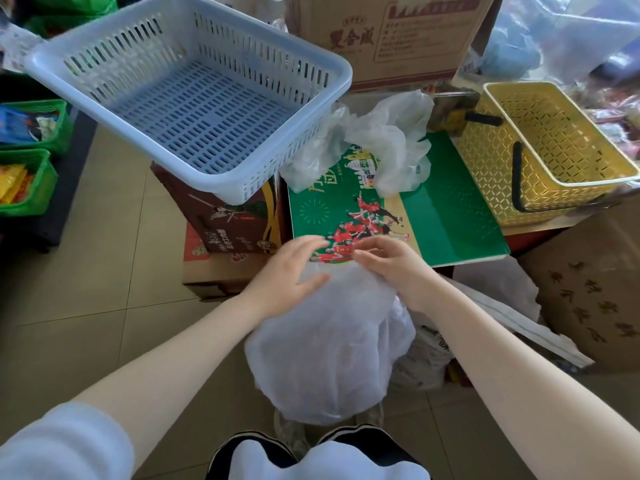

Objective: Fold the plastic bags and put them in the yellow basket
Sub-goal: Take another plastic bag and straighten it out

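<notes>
Film-thin and limp, the plastic bag [329,341] droops off the green box's [450,216] near edge, left hand [291,271] flat on it, right hand [391,265] pinching its top hem, the likeliest hold.

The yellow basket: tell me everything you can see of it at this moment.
The yellow basket looks like plastic, rectangular, with lattice-cut walls and a pale rim. Two black handles are folded down, one along the near long wall. It stands upright at the right, beside the green carton, and appears empty. Neither hand touches it.
</notes>
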Motion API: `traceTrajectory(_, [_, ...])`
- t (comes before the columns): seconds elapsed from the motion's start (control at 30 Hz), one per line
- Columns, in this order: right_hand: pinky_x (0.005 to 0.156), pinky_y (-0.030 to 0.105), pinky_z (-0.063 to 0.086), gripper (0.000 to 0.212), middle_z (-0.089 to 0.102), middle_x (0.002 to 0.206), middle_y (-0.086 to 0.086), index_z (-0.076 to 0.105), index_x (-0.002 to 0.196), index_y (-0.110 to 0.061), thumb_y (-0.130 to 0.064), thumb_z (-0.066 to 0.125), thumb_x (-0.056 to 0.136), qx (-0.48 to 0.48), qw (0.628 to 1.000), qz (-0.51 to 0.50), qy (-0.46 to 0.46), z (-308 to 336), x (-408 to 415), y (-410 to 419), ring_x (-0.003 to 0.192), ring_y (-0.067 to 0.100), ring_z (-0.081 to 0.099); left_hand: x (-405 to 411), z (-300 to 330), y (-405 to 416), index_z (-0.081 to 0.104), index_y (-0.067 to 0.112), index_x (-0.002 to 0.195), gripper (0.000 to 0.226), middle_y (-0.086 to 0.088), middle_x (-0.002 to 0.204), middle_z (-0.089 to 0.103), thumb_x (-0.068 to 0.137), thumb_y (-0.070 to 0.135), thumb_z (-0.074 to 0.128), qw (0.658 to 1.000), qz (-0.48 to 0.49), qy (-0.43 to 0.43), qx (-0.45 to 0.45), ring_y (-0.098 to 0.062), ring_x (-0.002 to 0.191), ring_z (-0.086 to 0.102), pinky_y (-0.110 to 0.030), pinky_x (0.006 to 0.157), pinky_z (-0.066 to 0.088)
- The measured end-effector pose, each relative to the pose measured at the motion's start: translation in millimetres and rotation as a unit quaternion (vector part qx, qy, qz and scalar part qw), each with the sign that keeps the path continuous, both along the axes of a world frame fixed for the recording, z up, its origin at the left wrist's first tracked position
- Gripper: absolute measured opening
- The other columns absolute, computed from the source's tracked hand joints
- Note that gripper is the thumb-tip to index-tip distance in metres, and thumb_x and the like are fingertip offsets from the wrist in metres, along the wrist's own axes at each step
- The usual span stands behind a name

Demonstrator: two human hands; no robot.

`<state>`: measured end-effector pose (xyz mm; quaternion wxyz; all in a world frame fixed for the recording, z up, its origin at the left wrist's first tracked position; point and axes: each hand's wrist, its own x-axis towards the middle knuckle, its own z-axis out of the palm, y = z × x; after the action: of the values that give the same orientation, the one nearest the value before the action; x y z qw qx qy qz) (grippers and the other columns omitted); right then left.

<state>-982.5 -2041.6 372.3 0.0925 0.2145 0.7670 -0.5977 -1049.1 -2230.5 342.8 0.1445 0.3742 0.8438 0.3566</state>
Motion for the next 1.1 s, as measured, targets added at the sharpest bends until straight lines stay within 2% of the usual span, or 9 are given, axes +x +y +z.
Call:
traceTrajectory(0.13, [0.069, 0.031, 0.048, 0.017, 0.062, 0.082, 0.001, 0.063, 0.098, -0.019, -0.019, 0.070, 0.082, -0.080, 0.995, 0.019, 0.051, 14, 0, -7, 0.075, 0.016, 0.058, 7, 17, 27, 0.034, 0.024, 0.135, 0.063, 0.010, 0.119, 0.052, 0.082, 0.043, 0.061, 0.988, -0.038, -0.146, 0.016, 0.000, 0.111, 0.047, -0.016, 0.086, 0.037])
traceTrajectory(0.23, [0.065, 0.023, 0.050, 0.032, 0.061, 0.085, 0.000, 0.060, 0.103, -0.022, -0.019, 0.069, 0.073, -0.196, 0.977, -0.012, 0.078, 8, 11, 7, 0.071, 0.011, 0.060, 5, 9, 17, 0.055, 0.015, 0.097, 0.025, -0.004, 0.080, 0.060, 0.086, 0.038, 0.057, 0.981, -0.001, -0.170, 0.092, -0.008, 0.071, 0.054, -0.022, 0.063, 0.039])
traceTrajectory(0.3, [0.078, 0.025, 0.053, 0.040, 0.066, 0.100, 0.000, 0.057, 0.110, -0.019, -0.014, 0.071, 0.073, -0.155, 0.985, 0.049, 0.065, 0, 22, 13, 0.088, 0.012, 0.065, 8, 4, 9, 0.050, 0.010, 0.081, 0.029, -0.003, 0.065, 0.045, 0.087, 0.039, 0.050, 0.980, 0.030, -0.150, 0.127, -0.008, 0.059, 0.040, -0.022, 0.056, 0.031])
traceTrajectory(0.37, [0.085, 0.028, 0.052, 0.038, 0.065, 0.106, -0.003, 0.057, 0.111, -0.018, -0.009, 0.073, 0.078, -0.014, 0.992, 0.117, 0.045, -13, 29, 8, 0.096, 0.014, 0.064, 11, 3, 5, 0.045, 0.013, 0.076, 0.028, -0.002, 0.065, 0.040, 0.089, 0.038, 0.045, 0.976, 0.062, -0.142, 0.154, -0.008, 0.059, 0.036, -0.022, 0.056, 0.030])
traceTrajectory(0.53, [0.058, 0.015, 0.040, 0.028, 0.057, 0.070, -0.013, 0.056, 0.072, -0.025, 0.001, 0.062, 0.082, 0.174, 0.978, 0.017, 0.114, -30, 28, 3, 0.057, -0.002, 0.050, 11, 0, -4, 0.049, 0.010, 0.084, 0.022, -0.005, 0.063, 0.043, 0.093, 0.030, 0.045, 0.968, 0.135, -0.134, 0.164, -0.010, 0.055, 0.039, -0.020, 0.053, 0.033])
traceTrajectory(0.63, [0.060, 0.018, 0.038, 0.015, 0.057, 0.074, -0.007, 0.058, 0.080, -0.016, -0.001, 0.058, 0.086, 0.191, 0.974, -0.025, 0.116, -27, 26, 16, 0.064, 0.002, 0.049, 7, -2, -15, 0.056, 0.023, 0.090, 0.014, -0.004, 0.073, 0.060, 0.090, 0.035, 0.049, 0.964, 0.153, -0.140, 0.169, -0.014, 0.063, 0.053, -0.023, 0.058, 0.041])
traceTrajectory(0.8, [0.071, 0.027, 0.038, 0.006, 0.057, 0.094, 0.001, 0.055, 0.092, -0.015, -0.012, 0.057, 0.087, 0.200, 0.976, 0.022, 0.082, -21, 24, 7, 0.087, 0.015, 0.050, 10, 0, -17, 0.054, 0.028, 0.089, 0.010, 0.004, 0.065, 0.052, 0.090, 0.035, 0.047, 0.971, 0.139, -0.120, 0.151, -0.005, 0.052, 0.041, -0.014, 0.051, 0.032])
traceTrajectory(0.9, [0.082, 0.023, 0.038, 0.022, 0.056, 0.108, -0.002, 0.054, 0.109, -0.016, -0.024, 0.059, 0.089, 0.127, 0.986, 0.022, 0.105, -11, 16, -10, 0.101, 0.012, 0.051, 15, 5, -14, 0.053, 0.029, 0.088, 0.010, 0.007, 0.063, 0.051, 0.089, 0.036, 0.046, 0.977, 0.113, -0.106, 0.150, -0.006, 0.053, 0.040, -0.015, 0.052, 0.031])
traceTrajectory(1.1, [0.081, 0.014, 0.037, 0.010, 0.060, 0.110, 0.000, 0.060, 0.078, -0.018, -0.013, 0.065, 0.084, 0.110, 0.980, 0.052, 0.159, 1, 10, -20, 0.103, 0.016, 0.053, 18, 13, -13, 0.054, 0.023, 0.089, 0.011, 0.006, 0.078, 0.054, 0.093, 0.031, 0.048, 0.972, 0.106, -0.138, 0.160, -0.001, 0.069, 0.049, -0.012, 0.065, 0.039])
